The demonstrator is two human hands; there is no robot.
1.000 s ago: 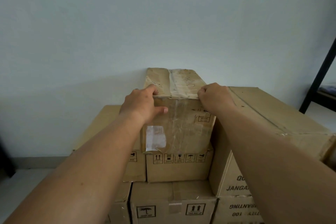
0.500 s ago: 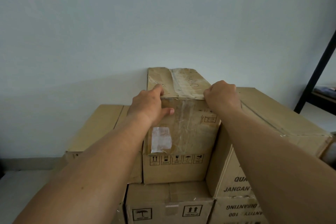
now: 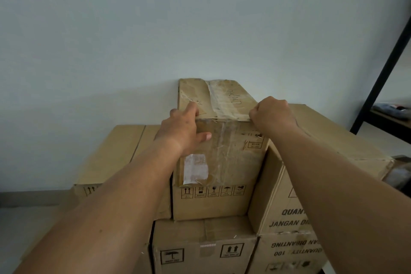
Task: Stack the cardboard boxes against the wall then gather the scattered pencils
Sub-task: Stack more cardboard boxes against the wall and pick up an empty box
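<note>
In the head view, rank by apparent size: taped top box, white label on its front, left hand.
1. taped top box
2. left hand
3. white label
Both sit on that box, so nearness matters little.

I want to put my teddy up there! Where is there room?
Bare: the low left box top, between the wall and the taped box, and the big right box top beside it. Crowded: the left hand and right hand on the taped box's front edge.

dim, soft daylight | faint shadow on wall (image 3: 111, 29) | wide-angle bending at edges | sharp focus
</note>
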